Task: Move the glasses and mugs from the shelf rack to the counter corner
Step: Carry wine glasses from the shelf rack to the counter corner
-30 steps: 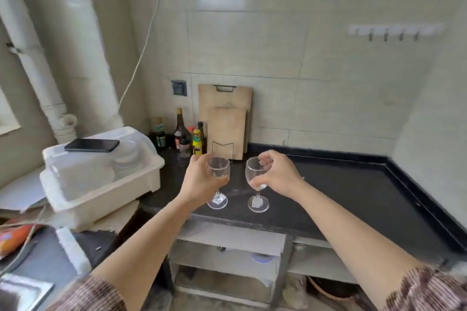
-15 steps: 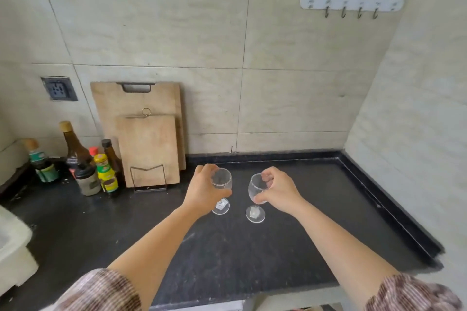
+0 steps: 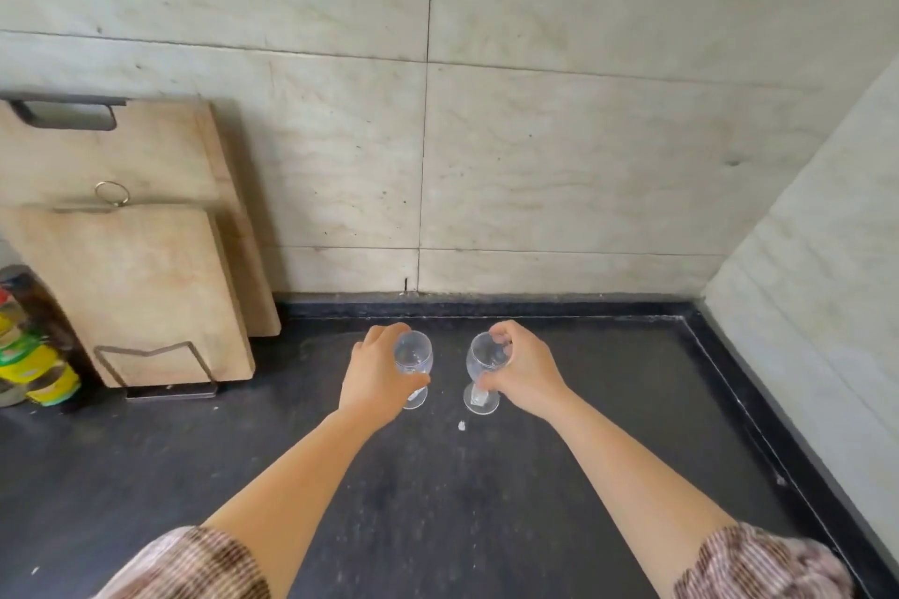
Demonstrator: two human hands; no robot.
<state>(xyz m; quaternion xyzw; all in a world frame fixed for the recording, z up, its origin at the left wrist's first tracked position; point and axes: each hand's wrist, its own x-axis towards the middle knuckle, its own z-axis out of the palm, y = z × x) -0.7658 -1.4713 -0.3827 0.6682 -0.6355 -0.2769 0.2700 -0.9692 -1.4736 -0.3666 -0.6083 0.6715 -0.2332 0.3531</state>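
The left hand (image 3: pixel 377 375) wraps its grip round the bowl of the left glass (image 3: pixel 413 352), and the right hand (image 3: pixel 526 375) pinches the right glass (image 3: pixel 485 355) at bowl and rim; both glasses are upright. Since half a second ago the two glasses have moved nearer the back wall and lower over the black counter (image 3: pixel 608 452), near its right corner; whether their feet touch it I cannot tell. There are two glasses, and two cutting boards (image 3: pixel 131 287) lean at left; both forearms reach straight forward.

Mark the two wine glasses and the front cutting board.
Left wine glass (image 3: pixel 413 353): head view, on its bowl.
Right wine glass (image 3: pixel 481 358): head view, on its bowl.
Front cutting board (image 3: pixel 131 292): head view, middle of its face.
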